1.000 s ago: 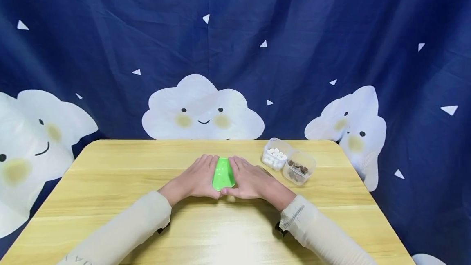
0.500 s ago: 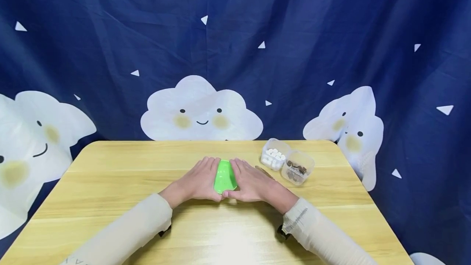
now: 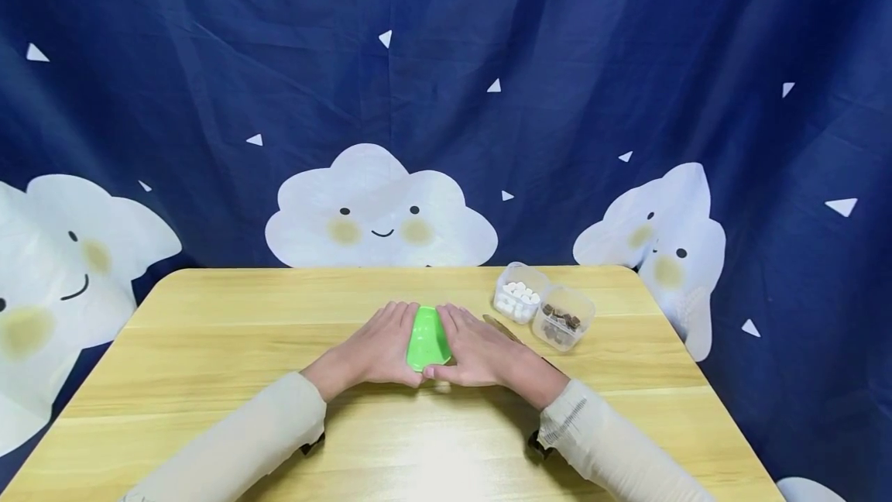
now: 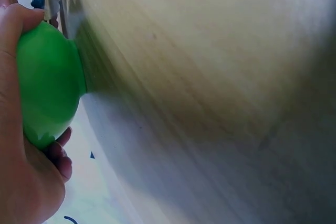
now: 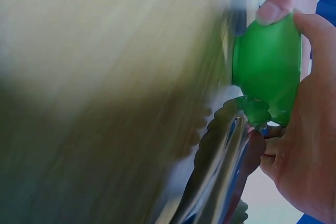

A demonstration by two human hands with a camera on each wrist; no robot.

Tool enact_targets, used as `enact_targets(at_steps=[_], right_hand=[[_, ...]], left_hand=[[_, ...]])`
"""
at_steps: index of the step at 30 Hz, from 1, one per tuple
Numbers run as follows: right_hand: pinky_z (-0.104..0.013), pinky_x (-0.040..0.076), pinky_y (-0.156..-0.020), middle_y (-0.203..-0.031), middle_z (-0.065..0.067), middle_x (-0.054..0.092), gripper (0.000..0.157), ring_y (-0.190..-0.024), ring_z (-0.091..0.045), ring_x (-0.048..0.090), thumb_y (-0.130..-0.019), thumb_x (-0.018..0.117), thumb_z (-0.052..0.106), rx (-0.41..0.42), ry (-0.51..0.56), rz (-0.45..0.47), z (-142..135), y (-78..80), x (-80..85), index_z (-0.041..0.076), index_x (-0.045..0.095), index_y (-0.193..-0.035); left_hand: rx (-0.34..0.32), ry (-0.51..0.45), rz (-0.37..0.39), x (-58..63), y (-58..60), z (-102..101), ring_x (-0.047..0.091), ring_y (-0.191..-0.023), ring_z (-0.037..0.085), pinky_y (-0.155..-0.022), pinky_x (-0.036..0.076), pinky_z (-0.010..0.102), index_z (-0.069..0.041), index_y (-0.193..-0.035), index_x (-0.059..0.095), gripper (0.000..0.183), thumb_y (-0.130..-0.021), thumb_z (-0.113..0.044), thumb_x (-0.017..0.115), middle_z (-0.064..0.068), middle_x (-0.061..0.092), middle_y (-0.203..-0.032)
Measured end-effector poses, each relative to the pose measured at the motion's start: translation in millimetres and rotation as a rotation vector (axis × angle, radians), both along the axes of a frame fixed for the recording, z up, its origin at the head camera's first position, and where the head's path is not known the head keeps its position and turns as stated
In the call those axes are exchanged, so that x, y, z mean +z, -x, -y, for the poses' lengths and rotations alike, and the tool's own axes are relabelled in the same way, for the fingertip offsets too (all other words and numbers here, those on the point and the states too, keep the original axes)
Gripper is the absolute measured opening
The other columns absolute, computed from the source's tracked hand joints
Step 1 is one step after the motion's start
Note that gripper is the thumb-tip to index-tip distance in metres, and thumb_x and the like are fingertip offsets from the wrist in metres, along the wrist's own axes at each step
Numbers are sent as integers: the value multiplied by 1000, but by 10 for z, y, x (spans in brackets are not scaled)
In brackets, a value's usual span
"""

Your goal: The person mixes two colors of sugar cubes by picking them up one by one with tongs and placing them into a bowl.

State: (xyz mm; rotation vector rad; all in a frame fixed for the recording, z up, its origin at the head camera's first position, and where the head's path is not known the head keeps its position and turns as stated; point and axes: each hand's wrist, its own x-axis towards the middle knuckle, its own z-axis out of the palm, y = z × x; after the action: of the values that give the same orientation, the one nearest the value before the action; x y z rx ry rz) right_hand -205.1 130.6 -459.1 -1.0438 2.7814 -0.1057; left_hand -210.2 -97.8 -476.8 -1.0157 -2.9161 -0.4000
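A green bowl is at the middle of the table, held from both sides. My left hand grips its left side, and its thumb lies at the near rim. On the other side my right hand grips the bowl, the two thumbs close together at the front. In the left wrist view the bowl's round wall and foot show, the foot right at the tabletop. Metal tongs with scalloped tips lie beside the right hand, partly hidden by it in the head view. The hands cover much of the bowl's sides.
Two clear plastic containers stand at the back right, side by side. One container holds small white pieces, the other container brown chunks. A dark blue curtain with clouds hangs behind the wooden table.
The green bowl and both hands have shifted slightly toward me. More of the tongs shows beside the right hand. The grip looks the same, and the containers stay put.
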Motion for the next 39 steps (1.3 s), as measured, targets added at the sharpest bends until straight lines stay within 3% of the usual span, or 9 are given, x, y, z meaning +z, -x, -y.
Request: enact_targets(at_steps=[10, 17, 23, 39], right_hand=[[-44, 27, -128, -169, -28, 23, 111, -159, -37, 24, -96, 38, 78, 0, 0, 11, -2, -14, 8, -5, 10, -164], [-46, 27, -128, -169, -28, 23, 113, -159, -37, 26, -94, 39, 80, -12, 30, 18, -4, -8, 15, -4, 11, -164], [-47, 27, -128, -168, -28, 26, 113, -158, -38, 28, -93, 42, 81, -9, 47, 6, -26, 2, 34, -3, 15, -164], [-47, 25, -128, -168, -24, 29, 116, -159, -34, 28, -88, 55, 79, 27, 95, -118, -214, -11, 115, -2, 20, -164]], left_hand=[[-5, 23, -9, -5, -3, -5, 46, -102, 19, -91, 47, 36, 8, -148, 39, 115, -65, -63, 74, 11, 57, -120], [-4, 25, -22, 9, -7, 4, 44, -95, 16, -83, 44, 31, 5, -145, 42, 110, -64, -63, 74, 5, 54, -109], [-6, 15, -14, 45, -28, -1, 45, -97, 18, -86, 46, 34, 5, -144, 42, 108, -65, -62, 74, 8, 54, -111], [-4, -2, -40, 17, -33, 7, 48, -99, 20, -87, 48, 36, 3, -142, 44, 109, -63, -64, 76, 7, 55, -110]])
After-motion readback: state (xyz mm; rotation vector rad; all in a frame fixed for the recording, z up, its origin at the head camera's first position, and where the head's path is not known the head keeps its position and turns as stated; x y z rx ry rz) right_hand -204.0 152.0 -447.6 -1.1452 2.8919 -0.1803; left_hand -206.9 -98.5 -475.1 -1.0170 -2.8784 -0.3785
